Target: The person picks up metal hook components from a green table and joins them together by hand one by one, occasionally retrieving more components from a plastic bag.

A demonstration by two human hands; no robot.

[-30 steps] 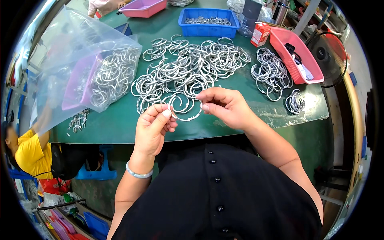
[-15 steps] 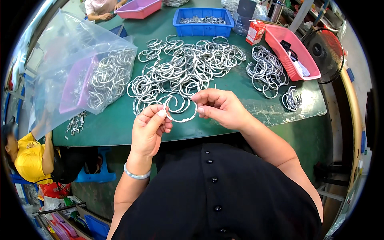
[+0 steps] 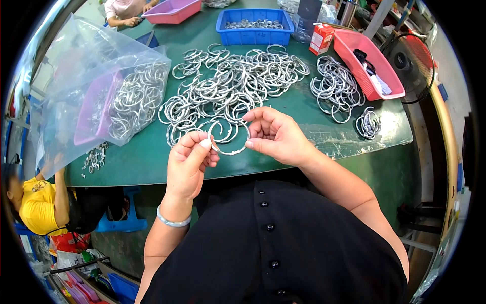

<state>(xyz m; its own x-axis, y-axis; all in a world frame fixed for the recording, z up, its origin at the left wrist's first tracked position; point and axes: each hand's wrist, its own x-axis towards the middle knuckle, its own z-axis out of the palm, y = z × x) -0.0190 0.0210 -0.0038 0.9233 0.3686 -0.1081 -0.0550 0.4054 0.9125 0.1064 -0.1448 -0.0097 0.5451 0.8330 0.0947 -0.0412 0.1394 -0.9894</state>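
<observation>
Between thumb and fingers, my left hand [image 3: 186,164] pinches the left side of a thin silvery bangle [image 3: 232,153]. Small whitish bumps show along its lower rim. On the opposite side my right hand [image 3: 281,136] has its thumb against the rim, with the index finger curved near the upper right of it. The bangle is held up over the table's near edge. Right behind it lies a large heap of silvery open rings [image 3: 228,83], some overlapping it in view.
A clear plastic bag [image 3: 139,96] of rings lies left, beside small parts [image 3: 95,158]. Right are a smaller ring pile [image 3: 335,88], a ring cluster [image 3: 368,123], a pink basket [image 3: 372,83] and a fan [image 3: 410,66]. A blue bin [image 3: 255,36] stands behind. Co-workers sit left and far.
My right hand's fingers have spread slightly, with the thumb a little lower along the bangle's rim. My left hand keeps its hold. The whole view has shifted slightly.
</observation>
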